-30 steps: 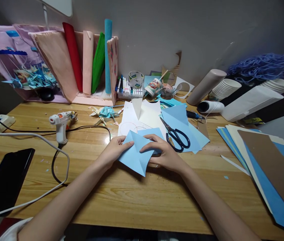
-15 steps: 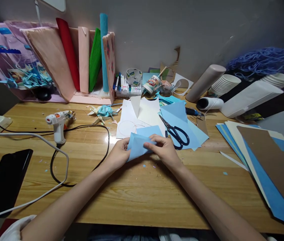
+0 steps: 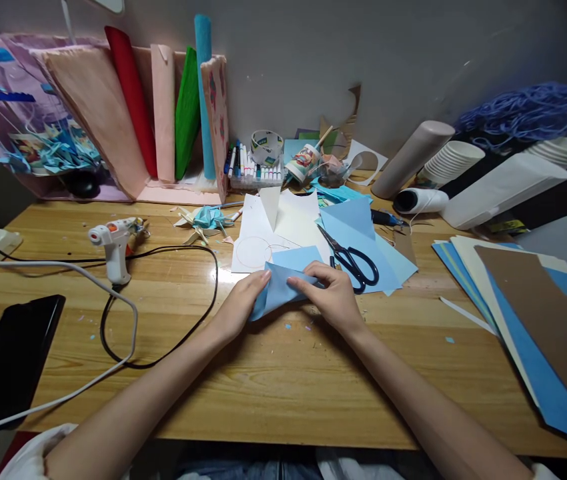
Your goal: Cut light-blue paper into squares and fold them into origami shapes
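A folded piece of blue paper (image 3: 279,291) is held between both hands above the middle of the wooden table. My left hand (image 3: 240,303) grips its left edge, the thumb on top near the upper corner. From the right, my right hand (image 3: 332,293) pinches the paper, thumb on its face and fingers behind. Just beyond lies another blue piece (image 3: 297,257) on white sheets (image 3: 251,233). Black-handled scissors (image 3: 358,263) rest on blue sheets (image 3: 346,223) beside my right hand.
At the left are a glue gun (image 3: 115,247), looped cables and a black phone (image 3: 11,360). Stacked coloured sheets (image 3: 538,320) lie at the right. Along the wall stand paper rolls, markers (image 3: 256,170), cups (image 3: 451,163) and blue yarn (image 3: 528,113).
My left thumb now shows on top of the blue paper, near its upper corner. The paper's folded face has tilted and shifted slightly right. The whole view has moved a little.
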Available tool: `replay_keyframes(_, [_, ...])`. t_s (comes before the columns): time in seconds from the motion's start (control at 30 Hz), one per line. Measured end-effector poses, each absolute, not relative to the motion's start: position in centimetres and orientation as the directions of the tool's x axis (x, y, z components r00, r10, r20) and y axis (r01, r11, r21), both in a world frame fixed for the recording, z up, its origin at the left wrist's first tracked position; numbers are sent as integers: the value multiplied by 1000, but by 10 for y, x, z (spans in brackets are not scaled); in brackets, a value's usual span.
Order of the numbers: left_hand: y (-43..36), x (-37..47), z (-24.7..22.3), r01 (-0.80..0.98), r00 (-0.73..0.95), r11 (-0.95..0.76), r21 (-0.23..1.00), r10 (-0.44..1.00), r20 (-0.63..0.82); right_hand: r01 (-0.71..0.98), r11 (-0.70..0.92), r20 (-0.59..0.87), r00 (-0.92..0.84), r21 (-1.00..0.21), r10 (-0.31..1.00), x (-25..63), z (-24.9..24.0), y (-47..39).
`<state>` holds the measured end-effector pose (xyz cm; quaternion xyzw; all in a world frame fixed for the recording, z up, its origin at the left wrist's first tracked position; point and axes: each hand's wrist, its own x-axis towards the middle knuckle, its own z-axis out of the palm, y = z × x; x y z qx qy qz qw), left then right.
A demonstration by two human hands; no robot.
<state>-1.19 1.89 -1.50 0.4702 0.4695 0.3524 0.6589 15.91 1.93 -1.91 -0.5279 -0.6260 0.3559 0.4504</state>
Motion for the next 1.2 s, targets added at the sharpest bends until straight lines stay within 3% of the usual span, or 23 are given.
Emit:
replay_keyframes(0.13, [18, -11, -9, 23, 321, 189, 982, 929, -187, 362, 217, 209, -61, -907, 976, 157, -19, 18])
replay_keyframes(0.33, [19, -11, -15, 195, 267, 122, 973, 948, -172, 402, 264, 256, -76, -877, 964, 152, -17, 12])
replay_keyframes(0.53, [18, -11, -18, 257, 272, 85, 963, 949, -157, 426, 284, 274, -87, -859, 958, 154, -19, 12])
replay_keyframes(1.2, [15, -8, -12, 292, 290, 40, 955, 948, -128, 389, 230, 217, -77, -892, 973, 150, -22, 12])
